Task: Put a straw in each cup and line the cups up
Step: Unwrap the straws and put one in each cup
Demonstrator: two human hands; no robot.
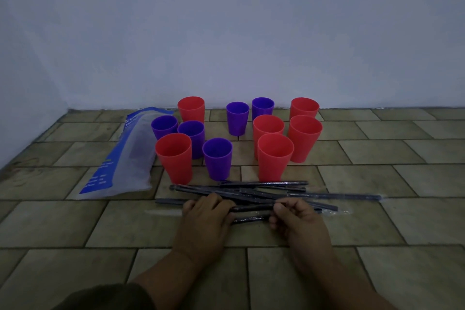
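My left hand lay palm-down, fingers curled over the near end of a dark straw still in clear wrap; my right hand pinched the same straw's other part betw. thumb & fingertips, closed round it. A 2nd wrapped straw lay just below, touching or nearly touching both hands, can't tell which. Beyond my knuckles the rest of the straws sat in a loose criss-cross pile on the tiled floor, all dark, glossy in plastic sleeves, one jutting far to the right. Behind the pile stood the cups, upright, empty, unlined: six red, five purple, in 2 rough clusters. Nearest were a red cup at left, a purple cup mid, another red one at right. A blue-and-clear plastic bag lay flat left of the cups, by the wall. Light was dim.
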